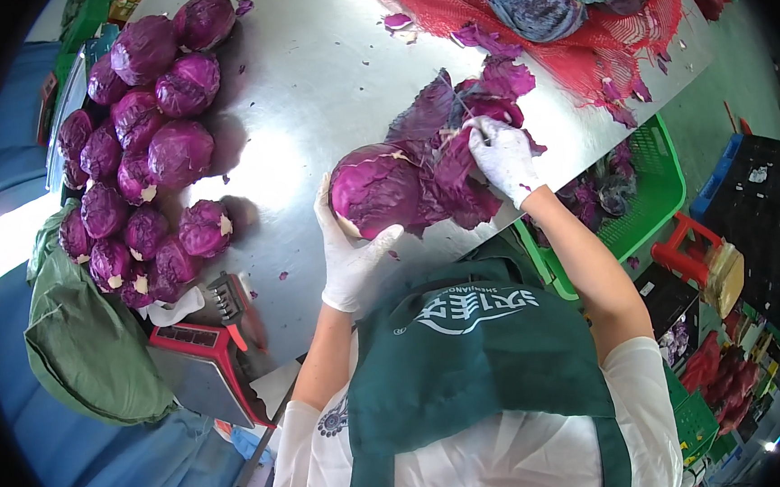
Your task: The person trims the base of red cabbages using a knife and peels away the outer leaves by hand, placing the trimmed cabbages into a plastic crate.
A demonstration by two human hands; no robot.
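White-gloved, my left hand (350, 250) cups the near left side of a large red cabbage (376, 189) resting on a steel table (285, 108). Its thumb lies along the front of the head. To the right, loose dark purple outer leaves (456, 171) spread out beside the cabbage, some touching it. My right hand (502, 154), gloved as well, has its fingers curled on these leaves, with the fingertips partly hidden among them. Several red cabbages (180, 153) with pale cut stems are piled at the table's left side.
A red mesh sack (554, 62) with unpeeled cabbages (536, 2) lies at the far right. Below the table's right edge stands a green crate (657, 177) of leaves. A red-framed scale (202, 365) and a red-and-black tool (235, 308) are at the left front; a red stool (685, 243) stands right.
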